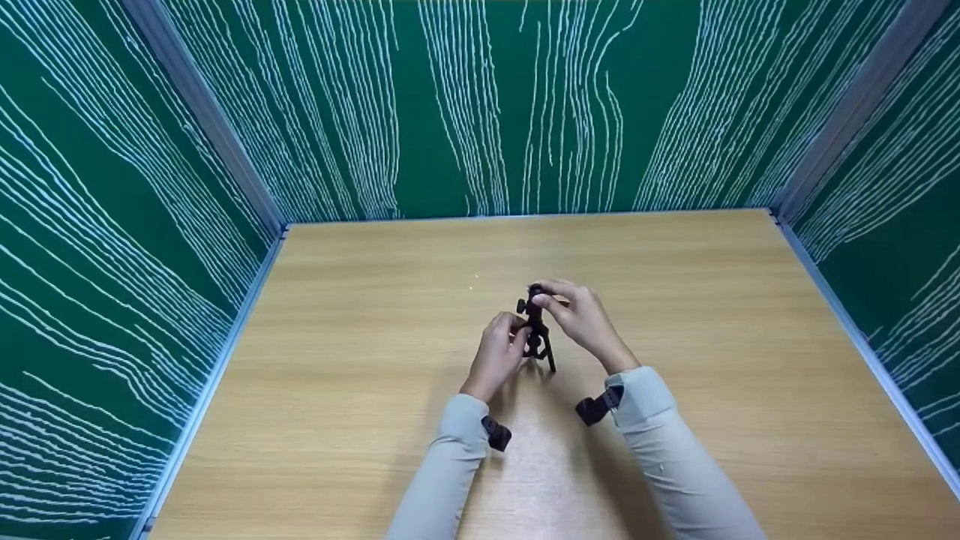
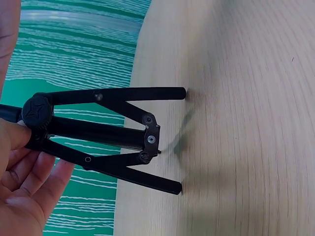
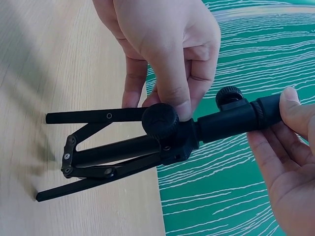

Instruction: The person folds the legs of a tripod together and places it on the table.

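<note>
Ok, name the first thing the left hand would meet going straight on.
The black stand, pinched by the left hand; beyond, perhaps the right hand at the stand's top, though depth is unclear.

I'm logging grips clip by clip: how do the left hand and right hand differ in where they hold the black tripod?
The left hand holds the tripod at the leg collar; the right hand holds its top end. The left hand's thumb sits beside the lower knob, while the right hand is nearer the upper knob. Both grip the same tripod, and both wrists carry dark strapped devices.
</note>
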A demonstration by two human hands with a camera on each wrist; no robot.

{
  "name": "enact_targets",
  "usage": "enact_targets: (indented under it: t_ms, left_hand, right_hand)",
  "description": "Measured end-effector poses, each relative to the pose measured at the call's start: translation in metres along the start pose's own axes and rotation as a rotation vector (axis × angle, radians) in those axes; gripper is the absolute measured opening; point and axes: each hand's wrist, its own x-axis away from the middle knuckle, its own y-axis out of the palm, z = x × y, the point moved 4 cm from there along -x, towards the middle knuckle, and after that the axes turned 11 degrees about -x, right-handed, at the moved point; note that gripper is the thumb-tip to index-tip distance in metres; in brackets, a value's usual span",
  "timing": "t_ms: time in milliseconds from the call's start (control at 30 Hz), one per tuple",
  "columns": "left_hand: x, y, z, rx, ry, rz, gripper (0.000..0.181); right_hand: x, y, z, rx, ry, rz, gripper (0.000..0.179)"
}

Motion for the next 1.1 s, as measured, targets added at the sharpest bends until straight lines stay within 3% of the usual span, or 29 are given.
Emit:
enact_targets:
  t_ms: [200, 467, 1100]
  left_hand:
    - [-0.001, -0.001, 0.002, -0.015, 0.045, 0.028, 0.007]
    - [-0.002, 0.000, -0.001, 0.068, 0.005, -0.004, 0.006]
    - [0.003, 0.004, -0.009, 0.126, -0.025, -0.027, 0.014]
  right_hand:
    - [0.000, 0.000, 0.001, -0.015, -0.003, -0.004, 0.027]
    - [0.000, 0.000, 0.002, -0.040, 0.008, -0.002, 0.028]
    - [0.007, -0.002, 0.012, -0.116, 0.041, 0.023, 0.035]
